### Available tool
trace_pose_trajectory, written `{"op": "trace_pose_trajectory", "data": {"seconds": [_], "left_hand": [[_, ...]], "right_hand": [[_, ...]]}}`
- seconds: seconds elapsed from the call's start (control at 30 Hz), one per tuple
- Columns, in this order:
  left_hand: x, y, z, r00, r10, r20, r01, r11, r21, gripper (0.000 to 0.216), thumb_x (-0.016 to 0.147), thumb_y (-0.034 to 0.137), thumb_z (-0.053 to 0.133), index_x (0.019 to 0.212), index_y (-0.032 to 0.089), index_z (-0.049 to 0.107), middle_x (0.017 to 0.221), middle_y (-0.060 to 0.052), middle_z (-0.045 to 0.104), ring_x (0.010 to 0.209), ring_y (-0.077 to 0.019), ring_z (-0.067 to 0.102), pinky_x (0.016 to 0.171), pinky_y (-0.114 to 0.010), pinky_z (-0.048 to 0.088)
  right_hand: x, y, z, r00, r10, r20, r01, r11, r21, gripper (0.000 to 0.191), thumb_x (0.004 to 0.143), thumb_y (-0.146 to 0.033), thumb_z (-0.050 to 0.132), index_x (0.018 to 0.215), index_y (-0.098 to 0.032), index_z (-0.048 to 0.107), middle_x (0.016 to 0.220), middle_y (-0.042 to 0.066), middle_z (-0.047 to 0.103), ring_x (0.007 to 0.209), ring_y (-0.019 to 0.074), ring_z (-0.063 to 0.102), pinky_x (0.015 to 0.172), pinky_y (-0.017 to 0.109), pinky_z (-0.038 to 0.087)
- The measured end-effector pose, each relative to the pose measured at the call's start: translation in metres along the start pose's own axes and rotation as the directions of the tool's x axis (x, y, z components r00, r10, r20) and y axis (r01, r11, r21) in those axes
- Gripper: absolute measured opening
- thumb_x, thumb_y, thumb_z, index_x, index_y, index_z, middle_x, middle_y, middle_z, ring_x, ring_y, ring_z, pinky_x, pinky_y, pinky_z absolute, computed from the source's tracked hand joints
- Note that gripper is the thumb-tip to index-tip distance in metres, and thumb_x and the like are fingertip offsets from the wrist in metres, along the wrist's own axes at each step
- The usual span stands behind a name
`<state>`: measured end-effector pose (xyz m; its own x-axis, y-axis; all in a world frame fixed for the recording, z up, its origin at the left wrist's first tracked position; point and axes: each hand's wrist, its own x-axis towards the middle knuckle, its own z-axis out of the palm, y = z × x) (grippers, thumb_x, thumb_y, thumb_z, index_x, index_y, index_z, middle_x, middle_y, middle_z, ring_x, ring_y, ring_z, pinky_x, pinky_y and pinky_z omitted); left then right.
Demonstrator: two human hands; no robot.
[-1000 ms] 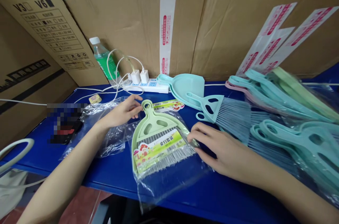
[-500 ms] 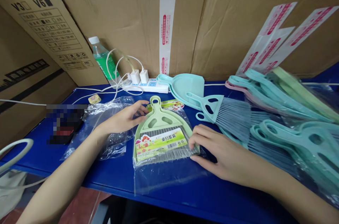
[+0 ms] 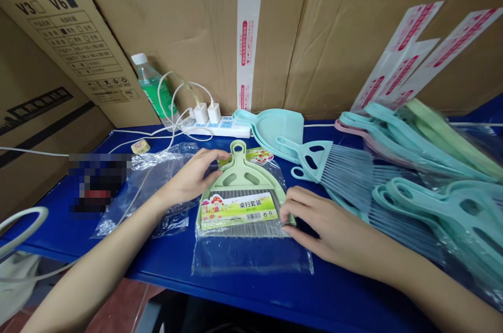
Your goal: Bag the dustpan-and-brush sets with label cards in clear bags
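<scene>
A light green dustpan and brush set (image 3: pixel 240 194) with a printed label lies inside a clear plastic bag (image 3: pixel 251 254) on the blue table (image 3: pixel 322 296). My left hand (image 3: pixel 194 176) grips the set's left shoulder through the bag, fingers curled near the handle. My right hand (image 3: pixel 314 220) pinches the set's right lower corner, fingers bent around it. The bag's open flap lies flat toward the table's front edge.
Loose teal brush (image 3: pixel 334 165) and teal dustpan (image 3: pixel 275 128) lie behind. Several bagged sets (image 3: pixel 432 186) pile at the right. Empty plastic bags (image 3: pixel 153 186) lie at the left, with a power strip (image 3: pixel 216 126), chargers, a green bottle (image 3: pixel 153 86) and cardboard boxes (image 3: pixel 188 29) behind.
The green set has turned from tilted to square with the table edge and slid farther from me. The bag's flap now lies flat. Both hands followed it.
</scene>
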<state>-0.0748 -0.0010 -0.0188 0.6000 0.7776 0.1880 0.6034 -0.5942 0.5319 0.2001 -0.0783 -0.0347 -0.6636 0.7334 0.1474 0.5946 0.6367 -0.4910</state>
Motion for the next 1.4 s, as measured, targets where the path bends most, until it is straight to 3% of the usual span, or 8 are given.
{"op": "trace_pose_trajectory", "data": {"seconds": [0.1,0.17,0.23,0.4,0.6,0.83,0.97,1.4], "left_hand": [[-0.003,0.013,-0.008,0.999,0.040,-0.024,-0.037,0.994,0.099,0.008,0.089,0.020,0.050,0.091,0.020,0.057,0.090,-0.004,0.062,0.090,-0.0204,0.056,0.084,-0.037,0.045],[-0.006,0.025,-0.013,0.986,0.085,0.147,-0.089,0.996,0.022,0.012,0.092,0.024,0.049,0.084,0.020,0.057,0.080,-0.001,0.060,0.076,-0.0164,0.056,0.072,-0.030,0.045],[-0.010,0.035,-0.015,0.927,0.155,0.340,-0.147,0.988,-0.049,0.013,0.091,0.028,0.054,0.082,0.019,0.057,0.077,0.000,0.059,0.069,-0.0145,0.054,0.065,-0.027,0.043],[-0.016,0.045,-0.004,0.835,0.173,0.523,-0.212,0.977,0.016,0.015,0.081,0.026,0.068,0.081,0.019,0.055,0.072,0.002,0.055,0.062,-0.0134,0.050,0.057,-0.026,0.036],[-0.018,0.045,0.001,0.831,0.201,0.519,-0.248,0.968,0.022,0.013,0.074,0.007,0.054,0.075,0.019,0.050,0.070,0.002,0.056,0.059,-0.0120,0.048,0.055,-0.024,0.035],[-0.021,0.047,0.001,0.832,0.199,0.518,-0.273,0.960,0.070,0.013,0.074,0.006,0.052,0.074,0.018,0.051,0.073,0.001,0.059,0.058,-0.0116,0.050,0.052,-0.024,0.035],[-0.022,0.051,0.003,0.828,0.168,0.535,-0.291,0.944,0.155,0.009,0.077,0.017,0.060,0.078,0.019,0.052,0.075,0.000,0.059,0.059,-0.0140,0.053,0.050,-0.027,0.034],[-0.023,0.053,0.009,0.832,0.169,0.529,-0.338,0.910,0.240,0.014,0.072,0.016,0.062,0.076,0.019,0.049,0.072,0.001,0.059,0.057,-0.0150,0.054,0.049,-0.030,0.033]], "right_hand": [[0.000,0.000,0.001,1.000,0.006,0.013,-0.006,1.000,0.002,0.013,0.089,-0.014,0.045,0.080,-0.022,0.049,0.086,0.003,0.055,0.080,0.0187,0.058,0.070,0.032,0.048],[0.000,0.000,0.001,1.000,0.004,0.014,-0.004,1.000,0.006,0.014,0.090,-0.013,0.043,0.080,-0.022,0.048,0.086,0.003,0.054,0.078,0.0179,0.057,0.069,0.032,0.047],[0.001,0.000,0.001,1.000,0.007,0.017,-0.007,1.000,0.008,0.015,0.090,-0.013,0.042,0.079,-0.022,0.048,0.085,0.003,0.053,0.077,0.0174,0.057,0.068,0.031,0.047],[0.001,-0.001,-0.001,0.999,0.032,0.044,-0.032,0.999,0.008,0.017,0.093,-0.015,0.040,0.079,-0.022,0.048,0.085,0.002,0.052,0.074,0.0165,0.057,0.066,0.030,0.046],[-0.001,0.000,0.000,0.999,0.015,0.049,-0.016,1.000,0.012,0.019,0.094,-0.014,0.039,0.079,-0.021,0.049,0.084,0.002,0.051,0.071,0.0156,0.056,0.064,0.029,0.045],[-0.001,0.001,0.005,0.997,-0.036,-0.061,0.035,0.999,-0.032,0.011,0.085,-0.013,0.058,0.081,-0.021,0.051,0.084,0.001,0.053,0.076,0.0166,0.056,0.066,0.029,0.045],[-0.001,-0.001,0.007,0.996,-0.047,-0.081,0.038,0.993,-0.110,0.025,0.072,-0.015,0.073,0.081,-0.021,0.050,0.084,0.000,0.053,0.075,0.0176,0.055,0.063,0.029,0.045],[-0.001,0.002,0.012,0.993,-0.074,-0.093,0.063,0.991,-0.116,0.018,0.079,-0.015,0.063,0.079,-0.022,0.047,0.082,0.000,0.051,0.070,0.0155,0.055,0.058,0.026,0.044]]}}
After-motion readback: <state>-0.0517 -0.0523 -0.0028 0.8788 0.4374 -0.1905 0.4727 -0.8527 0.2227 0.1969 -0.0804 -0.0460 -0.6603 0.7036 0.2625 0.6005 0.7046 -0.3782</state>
